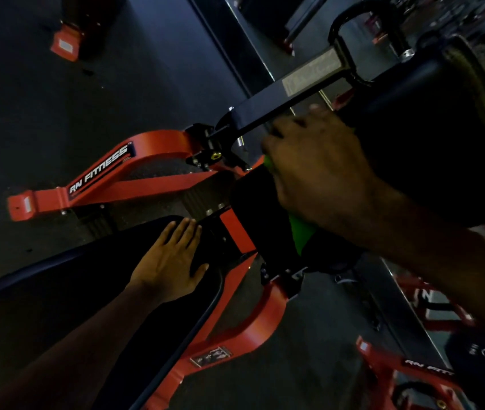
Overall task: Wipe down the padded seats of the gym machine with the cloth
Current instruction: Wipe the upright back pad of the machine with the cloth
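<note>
A red-framed gym machine (146, 184) fills the head view, with a black padded seat (57, 294) at the lower left and a second black pad (430, 137) at the upper right. My left hand (170, 261) rests flat with straight fingers on the near end of the lower seat. My right hand (318, 170) grips a green cloth (301, 232) against a smaller black pad (253, 202) in the middle. Only a strip of the cloth shows below my palm and a sliver at my fingers.
A black steel arm (279, 99) of the machine runs diagonally just beyond my right hand. Dark rubber floor (57, 113) lies to the left. Red feet of other machines stand at the top left (66, 45) and bottom right (412, 368).
</note>
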A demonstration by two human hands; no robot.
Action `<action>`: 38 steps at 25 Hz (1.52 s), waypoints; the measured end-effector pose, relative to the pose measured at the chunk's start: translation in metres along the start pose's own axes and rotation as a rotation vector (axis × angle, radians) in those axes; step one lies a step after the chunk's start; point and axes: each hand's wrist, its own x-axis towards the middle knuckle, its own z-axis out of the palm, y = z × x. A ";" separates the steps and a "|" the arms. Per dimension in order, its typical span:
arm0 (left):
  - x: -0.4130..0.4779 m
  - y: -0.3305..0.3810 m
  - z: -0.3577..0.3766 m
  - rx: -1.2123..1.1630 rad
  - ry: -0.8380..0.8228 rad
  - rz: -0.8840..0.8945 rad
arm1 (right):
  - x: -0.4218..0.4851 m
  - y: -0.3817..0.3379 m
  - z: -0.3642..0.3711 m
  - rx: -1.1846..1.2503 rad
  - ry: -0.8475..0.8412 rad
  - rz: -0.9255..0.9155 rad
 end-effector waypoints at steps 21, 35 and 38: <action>0.001 -0.001 0.006 0.026 0.085 0.010 | -0.012 0.022 -0.024 -0.110 0.016 0.043; 0.041 0.079 -0.112 -0.699 0.571 0.012 | -0.027 0.045 -0.022 -0.067 0.202 0.105; 0.055 0.096 -0.127 -0.681 0.600 0.067 | -0.039 0.041 -0.015 -0.093 0.210 0.063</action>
